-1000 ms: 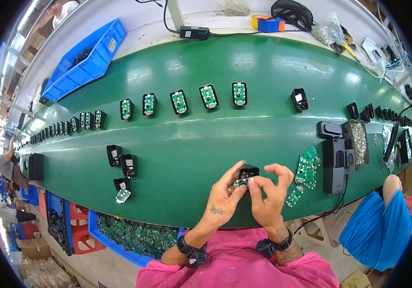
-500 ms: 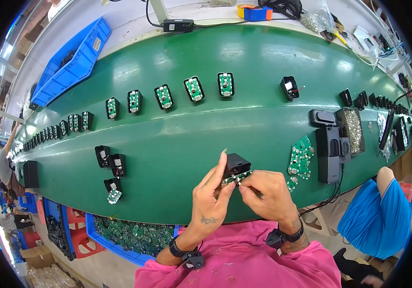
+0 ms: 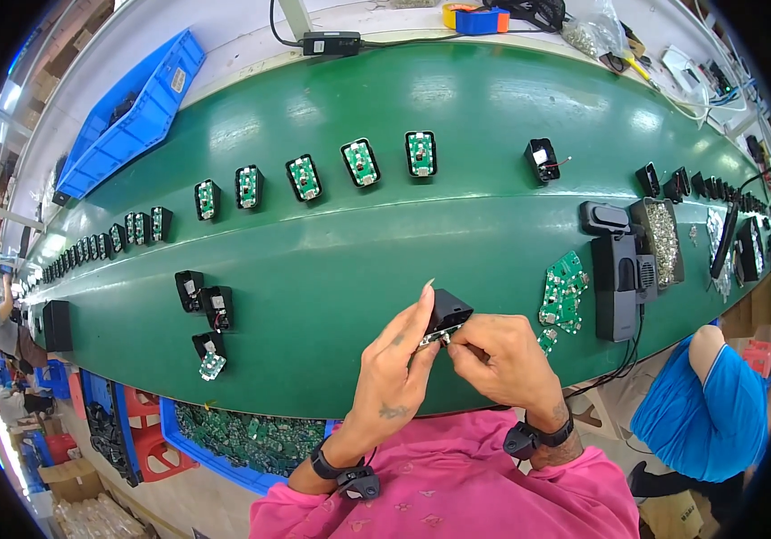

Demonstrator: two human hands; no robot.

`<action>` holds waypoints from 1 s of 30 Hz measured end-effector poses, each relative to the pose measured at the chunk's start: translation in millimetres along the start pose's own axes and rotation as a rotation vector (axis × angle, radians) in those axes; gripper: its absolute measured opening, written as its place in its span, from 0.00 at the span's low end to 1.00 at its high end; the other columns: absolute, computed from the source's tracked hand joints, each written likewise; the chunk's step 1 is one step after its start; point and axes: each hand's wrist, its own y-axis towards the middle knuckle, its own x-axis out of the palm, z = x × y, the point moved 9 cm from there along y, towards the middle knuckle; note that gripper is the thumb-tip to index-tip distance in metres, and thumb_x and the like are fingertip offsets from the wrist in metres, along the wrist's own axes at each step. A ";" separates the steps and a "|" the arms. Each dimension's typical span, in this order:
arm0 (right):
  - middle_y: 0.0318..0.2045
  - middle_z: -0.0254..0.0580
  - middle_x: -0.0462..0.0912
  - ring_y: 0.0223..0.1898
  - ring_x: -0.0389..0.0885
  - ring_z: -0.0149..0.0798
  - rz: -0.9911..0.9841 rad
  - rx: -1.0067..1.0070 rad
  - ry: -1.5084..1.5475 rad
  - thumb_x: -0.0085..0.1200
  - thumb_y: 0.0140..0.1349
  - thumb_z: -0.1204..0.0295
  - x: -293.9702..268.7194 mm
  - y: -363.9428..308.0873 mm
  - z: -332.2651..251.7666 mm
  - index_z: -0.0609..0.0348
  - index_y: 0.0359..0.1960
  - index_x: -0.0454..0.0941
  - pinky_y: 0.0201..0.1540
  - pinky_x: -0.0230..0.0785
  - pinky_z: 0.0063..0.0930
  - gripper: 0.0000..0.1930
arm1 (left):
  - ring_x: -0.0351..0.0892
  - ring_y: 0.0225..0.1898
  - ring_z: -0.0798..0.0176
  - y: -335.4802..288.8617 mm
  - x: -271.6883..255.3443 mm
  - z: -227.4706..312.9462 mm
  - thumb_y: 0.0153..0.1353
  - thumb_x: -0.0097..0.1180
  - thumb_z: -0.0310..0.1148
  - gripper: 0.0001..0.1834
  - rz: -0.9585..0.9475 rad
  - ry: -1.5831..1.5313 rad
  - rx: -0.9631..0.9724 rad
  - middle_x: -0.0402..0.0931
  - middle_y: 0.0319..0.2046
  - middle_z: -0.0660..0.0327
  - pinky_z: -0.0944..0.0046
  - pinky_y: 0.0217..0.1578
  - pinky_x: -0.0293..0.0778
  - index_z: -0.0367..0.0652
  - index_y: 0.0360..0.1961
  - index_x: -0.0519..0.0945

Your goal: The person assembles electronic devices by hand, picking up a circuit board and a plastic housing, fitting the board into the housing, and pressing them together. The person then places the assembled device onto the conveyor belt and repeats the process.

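Observation:
My left hand [image 3: 393, 368] holds a small black plastic housing [image 3: 450, 310] above the near edge of the green belt [image 3: 341, 260]. My right hand [image 3: 502, 359] pinches a small green circuit board [image 3: 437, 336] against the underside of that housing. Both hands touch each other around the two parts. Most of the board is hidden by my fingers.
A row of black housings with green boards [image 3: 360, 162] runs along the belt's far side. Three open housings [image 3: 201, 301] lie at the left, loose green boards [image 3: 561, 292] and a black device [image 3: 619, 274] at the right. A blue bin of boards [image 3: 251, 445] sits below; another person [image 3: 704, 413] is at right.
My hands have brought the board tighter up against the housing and tilted the housing a little. The view has shifted slightly; the belt's parts moved a bit leftward.

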 end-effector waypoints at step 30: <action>0.25 0.41 0.83 0.24 0.81 0.27 0.417 0.178 0.148 0.66 0.59 0.75 7.3 -14.6 30.5 0.68 0.35 0.80 0.28 0.73 0.20 0.09 | 0.82 0.47 0.65 15.8 9.0 -32.6 0.57 0.58 0.13 0.34 0.024 -0.132 -0.178 0.74 0.54 0.53 0.67 0.42 0.84 0.43 0.66 0.71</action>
